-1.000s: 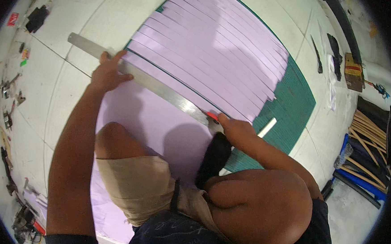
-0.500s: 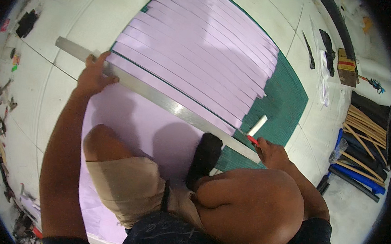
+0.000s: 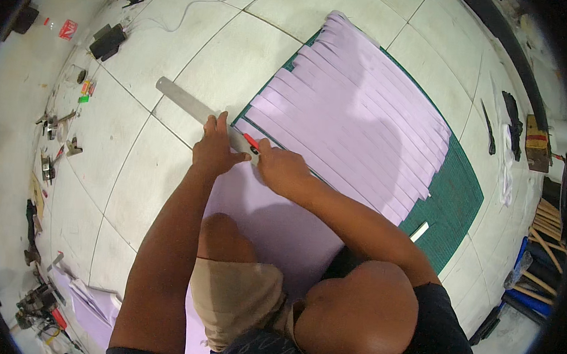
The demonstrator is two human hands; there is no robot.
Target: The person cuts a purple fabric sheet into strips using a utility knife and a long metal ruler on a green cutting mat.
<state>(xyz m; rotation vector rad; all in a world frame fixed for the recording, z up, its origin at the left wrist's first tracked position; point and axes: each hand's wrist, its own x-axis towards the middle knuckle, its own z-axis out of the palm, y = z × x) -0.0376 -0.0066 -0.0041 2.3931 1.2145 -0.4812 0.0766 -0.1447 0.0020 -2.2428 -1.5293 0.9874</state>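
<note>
My left hand (image 3: pixel 213 152) presses down on a long metal ruler (image 3: pixel 184 99), its fingers spread across it. In my right hand (image 3: pixel 285 172) is a red cutter knife (image 3: pixel 250 141), held against the ruler close to the left hand. Under the ruler lies a lilac sheet (image 3: pixel 262 205), which stretches back beneath my legs. Beyond it, many narrow lilac strips (image 3: pixel 366 104) lie side by side on a green cutting mat (image 3: pixel 456 194). The right forearm hides the ruler's right part. The blade tip is too small to make out.
A small white bar (image 3: pixel 418 231) rests on the mat. Wooden sticks (image 3: pixel 546 242) and dark and blue rolls lie at the right. Tools (image 3: pixel 38 311) and lilac scraps (image 3: pixel 87 301) line the left side. A dark pedal-like object (image 3: pixel 108 42) stands at the upper left on the tiles.
My right hand has carried the cutter knife from the ruler's right end to beside my left hand. The left hand stays on the ruler. The view has swung left.
</note>
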